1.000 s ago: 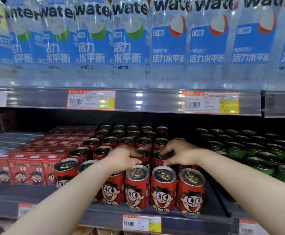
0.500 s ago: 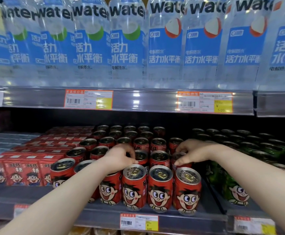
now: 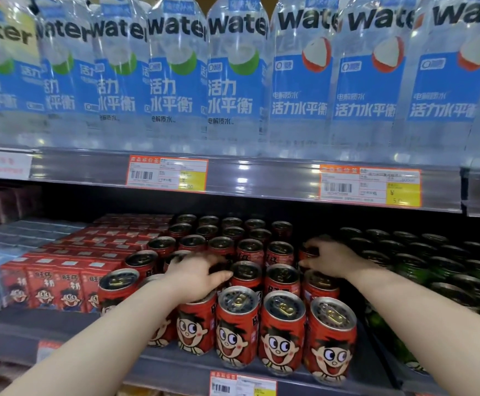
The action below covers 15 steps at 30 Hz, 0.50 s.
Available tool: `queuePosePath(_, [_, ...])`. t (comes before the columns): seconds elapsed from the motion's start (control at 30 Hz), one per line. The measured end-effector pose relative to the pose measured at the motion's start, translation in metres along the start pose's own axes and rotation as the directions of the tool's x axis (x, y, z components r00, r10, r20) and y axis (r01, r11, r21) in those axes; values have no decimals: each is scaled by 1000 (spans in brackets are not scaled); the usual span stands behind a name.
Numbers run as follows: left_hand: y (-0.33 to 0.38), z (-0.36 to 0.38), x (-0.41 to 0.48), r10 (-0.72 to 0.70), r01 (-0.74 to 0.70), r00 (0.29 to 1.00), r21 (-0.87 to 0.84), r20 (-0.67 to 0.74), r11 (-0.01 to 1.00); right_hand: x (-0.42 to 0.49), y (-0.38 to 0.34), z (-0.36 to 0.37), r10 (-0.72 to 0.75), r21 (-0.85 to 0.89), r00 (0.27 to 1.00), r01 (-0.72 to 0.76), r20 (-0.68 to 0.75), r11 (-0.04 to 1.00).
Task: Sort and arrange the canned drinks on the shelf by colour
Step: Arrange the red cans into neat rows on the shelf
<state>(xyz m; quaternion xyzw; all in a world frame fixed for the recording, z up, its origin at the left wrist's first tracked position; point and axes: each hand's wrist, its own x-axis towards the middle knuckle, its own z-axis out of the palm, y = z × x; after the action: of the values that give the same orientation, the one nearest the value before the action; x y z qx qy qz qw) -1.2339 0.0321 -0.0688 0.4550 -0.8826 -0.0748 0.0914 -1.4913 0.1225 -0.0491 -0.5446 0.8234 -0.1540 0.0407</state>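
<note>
Red cartoon-face cans (image 3: 281, 332) fill the middle of the lower shelf in several rows. Dark green cans (image 3: 410, 267) stand in a block to their right. My left hand (image 3: 198, 277) lies over the second row from the front, with fingers and thumb curled around the top of a red can that it mostly hides. My right hand (image 3: 331, 260) reaches to the right column of red cans. Its fingers close on the rim of a red can (image 3: 308, 252) in the third row, next to the green block.
Red drink cartons (image 3: 47, 287) sit left of the cans, with pale packs (image 3: 1, 247) further left. The upper shelf edge (image 3: 261, 178), with price tags, hangs low over the cans. Large water bottles (image 3: 233, 81) stand above. A price tag (image 3: 243, 385) marks the lower shelf lip.
My right hand moved right and back, from the middle cans to the red can by the green block. My left hand crept slightly forward over the second row. The view shifted closer.
</note>
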Motion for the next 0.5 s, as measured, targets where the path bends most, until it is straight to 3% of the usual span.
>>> queuePosePath(0.2, [4,2,-3,-1,1,1000,30,7,1000,15,2,10,30,56,999,-28,-31,998])
queuePosePath(0.5, [1,4,-2,15,-14,1000,30,-7,999,21,8,1,-19,-12,1000,19,18,1000])
